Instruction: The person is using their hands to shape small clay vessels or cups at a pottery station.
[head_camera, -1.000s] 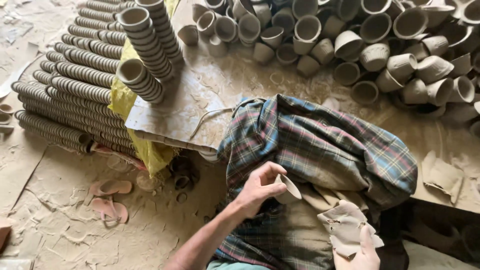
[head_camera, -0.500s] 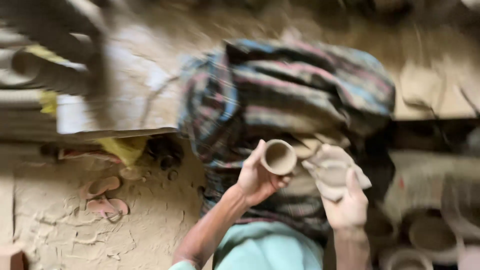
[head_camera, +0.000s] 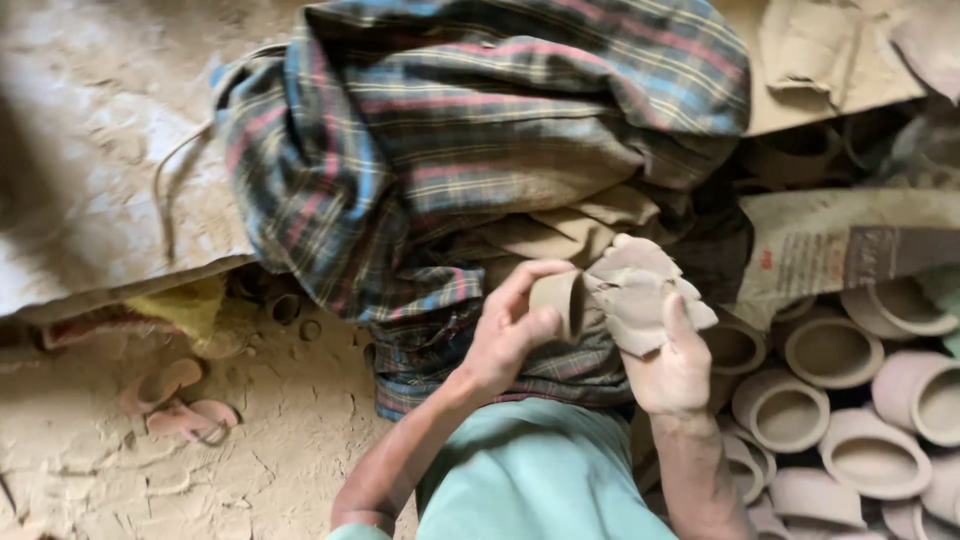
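**Head view: two hands meet over a small clay cup**

Head camera looks straight down at the person's lap, where both hands work close together. The left hand (head_camera: 510, 335) is curled around a small clay cup (head_camera: 560, 300), thumb on the near side and fingers wrapped over the far side, so the cup is gripped firmly with its mouth turned toward the right. The right hand (head_camera: 672, 365) is partly closed on a grey, clay-stained rag (head_camera: 640, 290); the thumb lies over the cloth and the rest of the fingers are hidden beneath it. The rag's crumpled edge touches the cup's rim, and the two hands sit just beside each other.

Both are held above a plaid cloth (head_camera: 480, 130) in blue, red and green that lies bunched across the lap and spreads upward through the picture. Below the hands shows the person's pale green shirt (head_camera: 540, 470). To the right, near the right forearm, a heap of unfired clay cups (head_camera: 840, 420) lies on its side, mouths facing the camera. At the left, the dusty clay floor (head_camera: 120, 470) carries a few scraps of clay.
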